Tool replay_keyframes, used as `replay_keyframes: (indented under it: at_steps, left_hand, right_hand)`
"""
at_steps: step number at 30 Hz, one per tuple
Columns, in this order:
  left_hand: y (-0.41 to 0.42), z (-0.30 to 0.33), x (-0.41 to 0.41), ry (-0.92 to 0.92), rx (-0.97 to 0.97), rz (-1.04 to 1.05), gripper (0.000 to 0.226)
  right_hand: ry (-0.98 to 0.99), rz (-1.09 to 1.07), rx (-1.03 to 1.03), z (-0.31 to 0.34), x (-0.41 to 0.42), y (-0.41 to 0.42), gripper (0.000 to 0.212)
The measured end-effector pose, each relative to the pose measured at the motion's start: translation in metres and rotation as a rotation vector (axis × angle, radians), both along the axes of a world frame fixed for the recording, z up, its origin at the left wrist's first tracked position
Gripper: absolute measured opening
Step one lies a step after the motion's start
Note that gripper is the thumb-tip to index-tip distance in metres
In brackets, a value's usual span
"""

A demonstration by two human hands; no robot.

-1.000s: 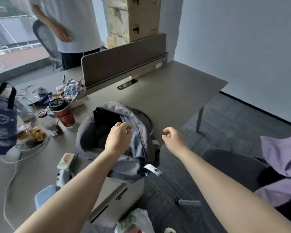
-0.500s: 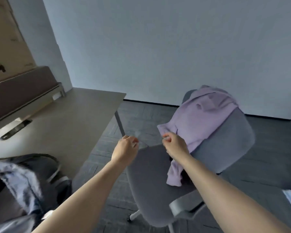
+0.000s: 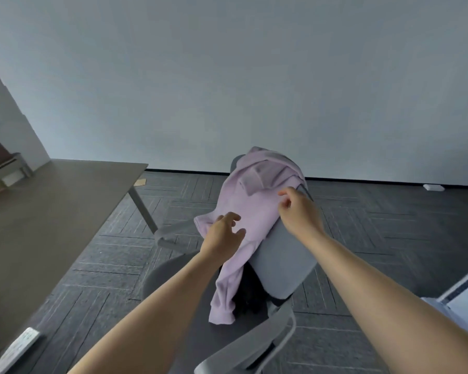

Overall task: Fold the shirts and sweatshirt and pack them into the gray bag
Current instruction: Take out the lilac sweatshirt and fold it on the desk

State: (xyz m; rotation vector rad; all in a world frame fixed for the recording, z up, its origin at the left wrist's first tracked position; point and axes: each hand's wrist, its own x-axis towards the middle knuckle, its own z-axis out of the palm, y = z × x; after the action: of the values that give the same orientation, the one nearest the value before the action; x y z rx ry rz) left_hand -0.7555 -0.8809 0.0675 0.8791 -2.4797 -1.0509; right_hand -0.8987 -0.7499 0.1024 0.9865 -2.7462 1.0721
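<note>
Hovering open, both hands [image 3: 223,233] [image 3: 299,209] just over lilac sweatshirt [image 3: 254,201].

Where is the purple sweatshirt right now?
In the head view, the purple sweatshirt hangs over the backrest of the gray chair, right of the desk, with both hands reaching toward it.

Lilac sweatshirt [image 3: 257,211]; gray chair [image 3: 284,260]; dark herringbone floor [image 3: 389,238]; beige desk [image 3: 38,211].

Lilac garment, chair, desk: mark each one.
Lilac garment [image 3: 257,211], head view, its draped middle.
Chair [image 3: 284,263], head view, bare backrest.
Desk [image 3: 52,211], head view, bare top.
</note>
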Motion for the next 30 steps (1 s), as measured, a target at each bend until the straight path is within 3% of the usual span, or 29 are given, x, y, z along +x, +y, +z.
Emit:
replay_keyframes:
  at_steps: [4, 10, 16, 22, 24, 26, 30]
  left_hand:
    - [-0.006, 0.004, -0.031, 0.001, 0.056, 0.004, 0.055]
    - [-0.039, 0.004, -0.070, 0.050, 0.089, -0.056, 0.078]
    - [-0.077, -0.003, -0.123, 0.010, -0.024, -0.169, 0.091]
    - [-0.088, -0.021, -0.168, -0.136, 0.017, -0.206, 0.110]
    - [-0.084, -0.030, -0.181, -0.156, 0.084, -0.197, 0.124]
    - [-0.073, -0.043, -0.190, -0.187, 0.141, -0.207, 0.134]
    - [-0.044, -0.064, -0.207, -0.154, 0.175, -0.142, 0.131]
  right_hand:
    - [0.083, 0.005, 0.004, 0.005, -0.030, -0.009, 0.039]
    - [0.095, -0.029, 0.166, 0.006, -0.068, -0.033, 0.056]
    - [0.081, -0.065, 0.311, 0.000, -0.105, -0.054, 0.074]
    - [-0.172, -0.012, 0.341, -0.003, -0.151, -0.059, 0.102]
    - [-0.269, 0.005, 0.260, -0.002, -0.165, -0.057, 0.098]
    - [-0.300, 0.061, 0.191, -0.003, -0.173, -0.054, 0.078]
    - [-0.267, 0.109, 0.121, -0.012, -0.181, -0.051, 0.052]
